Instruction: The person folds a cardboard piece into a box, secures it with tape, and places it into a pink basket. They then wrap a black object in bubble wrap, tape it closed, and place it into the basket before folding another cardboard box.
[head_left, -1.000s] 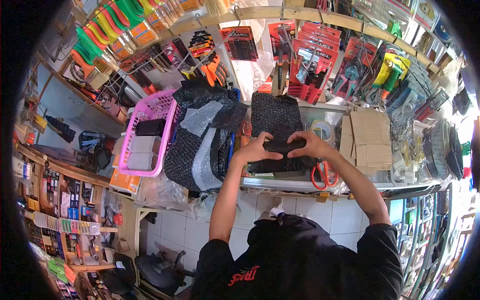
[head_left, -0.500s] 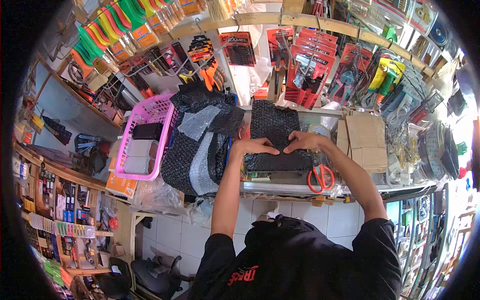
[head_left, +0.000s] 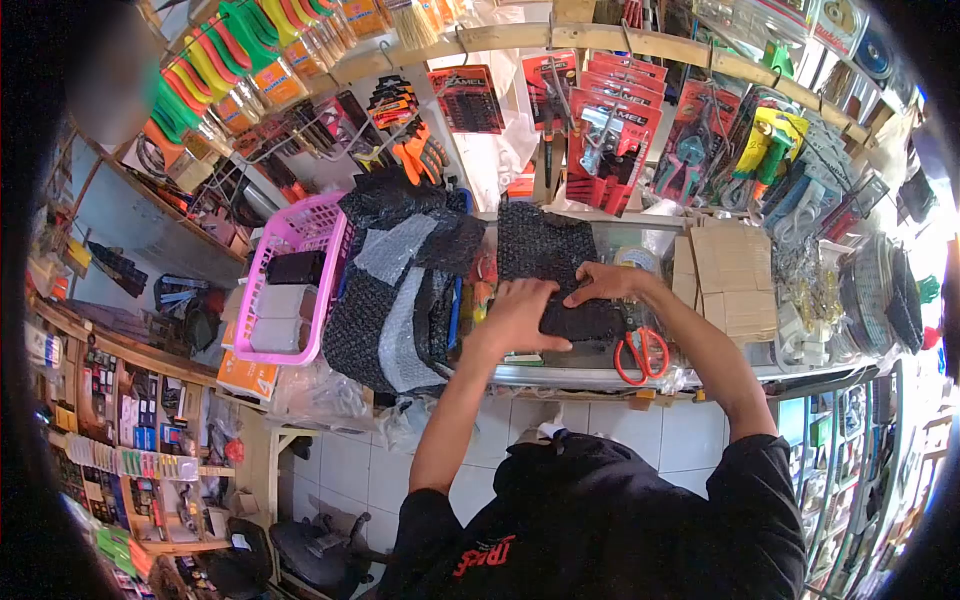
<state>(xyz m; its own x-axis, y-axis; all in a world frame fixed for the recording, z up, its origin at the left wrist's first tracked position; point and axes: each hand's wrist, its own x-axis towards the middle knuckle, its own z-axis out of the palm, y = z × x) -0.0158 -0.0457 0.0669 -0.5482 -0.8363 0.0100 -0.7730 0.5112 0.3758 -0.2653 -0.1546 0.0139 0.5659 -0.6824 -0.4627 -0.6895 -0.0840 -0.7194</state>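
A sheet of black bubble wrap (head_left: 545, 243) lies on the glass counter, its near part folded into a dark bundle (head_left: 590, 318). At the bundle's left end is my left hand (head_left: 515, 318), fingers along the upper side and thumb by the lower edge, gripping it. My right hand (head_left: 608, 282) holds the bundle's upper side, thumb pressed on the wrap and fingers bent. Whatever may be inside the wrap is hidden. Just right of the bundle lie orange-handled scissors (head_left: 641, 356), blades partly covered.
Left on the counter are a pile of black and clear bubble wrap (head_left: 385, 300) and a pink basket (head_left: 270, 345) holding boxes. Flattened cardboard (head_left: 733, 280) lies to the right. Packaged tools (head_left: 612, 150) hang from a wooden rail (head_left: 500, 38) in front.
My left hand has shifted and spread over the bundle's left end, and the wrap's left part is now folded inward. My right hand stays nearly in place.
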